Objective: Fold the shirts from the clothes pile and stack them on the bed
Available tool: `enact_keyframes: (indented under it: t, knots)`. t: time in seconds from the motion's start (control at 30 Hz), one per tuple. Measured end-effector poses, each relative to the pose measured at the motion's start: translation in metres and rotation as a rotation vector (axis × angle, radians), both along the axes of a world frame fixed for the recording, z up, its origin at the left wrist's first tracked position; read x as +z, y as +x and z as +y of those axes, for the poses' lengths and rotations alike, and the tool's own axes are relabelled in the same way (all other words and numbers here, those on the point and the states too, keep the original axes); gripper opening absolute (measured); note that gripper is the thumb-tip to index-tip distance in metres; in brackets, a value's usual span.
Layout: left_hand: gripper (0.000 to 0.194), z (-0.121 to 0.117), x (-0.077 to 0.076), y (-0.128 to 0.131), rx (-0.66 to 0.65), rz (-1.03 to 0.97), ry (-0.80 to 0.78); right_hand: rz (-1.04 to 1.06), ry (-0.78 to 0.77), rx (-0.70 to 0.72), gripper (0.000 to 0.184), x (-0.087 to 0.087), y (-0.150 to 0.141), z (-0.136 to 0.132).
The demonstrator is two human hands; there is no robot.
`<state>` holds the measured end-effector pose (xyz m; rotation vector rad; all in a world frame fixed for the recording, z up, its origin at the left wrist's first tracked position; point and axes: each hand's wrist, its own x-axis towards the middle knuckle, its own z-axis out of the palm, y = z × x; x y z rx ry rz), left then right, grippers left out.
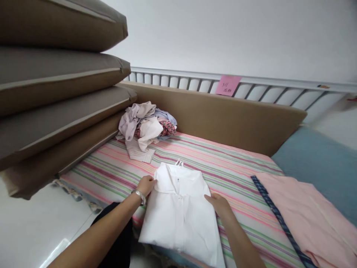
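Note:
A white shirt (182, 208) lies front up in front of me on a striped bed cover, its sides tucked in to a narrow shape. Its collar end points away from me, and the lower end hangs over the near edge. My left hand (147, 185), with a metal band at the wrist, is closed on the shirt's left edge near the shoulder. On the opposite edge, a little lower, my right hand (219, 203) grips the cloth with the thumb on top; its other fingers are partly hidden.
Beyond the shirt is a heap of crumpled clothes (150, 124). Folded pink cloth (309, 212) lies over a dark patterned piece at right. Thick brown cushions (64, 70) rise in a stack at left. A padded board (223, 115) and slatted railing (267, 93) close the far side.

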<state>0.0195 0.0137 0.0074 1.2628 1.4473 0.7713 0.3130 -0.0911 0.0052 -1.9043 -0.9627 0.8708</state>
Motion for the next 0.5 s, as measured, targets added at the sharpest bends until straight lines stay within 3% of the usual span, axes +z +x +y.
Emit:
enact_keyframes:
  t: [0.13, 0.27, 0.37, 0.5]
  knots:
    - [0.023, -0.006, 0.004, 0.005, -0.062, -0.213, -0.019, 0.198, 0.063, 0.021, 0.029, 0.005, -0.002, -0.005]
    - [0.020, -0.005, 0.003, 0.007, -0.099, -0.574, -0.315, 0.527, 0.122, 0.029, 0.037, 0.005, -0.006, -0.007]
    - [0.025, 0.002, 0.005, 0.013, -0.110, -0.604, -0.402, 0.574, 0.135, -0.029, 0.036, 0.001, -0.007, 0.001]
    - [0.024, 0.006, 0.011, 0.021, -0.120, -0.554, -0.343, 0.615, 0.142, -0.038, 0.037, -0.003, -0.006, 0.013]
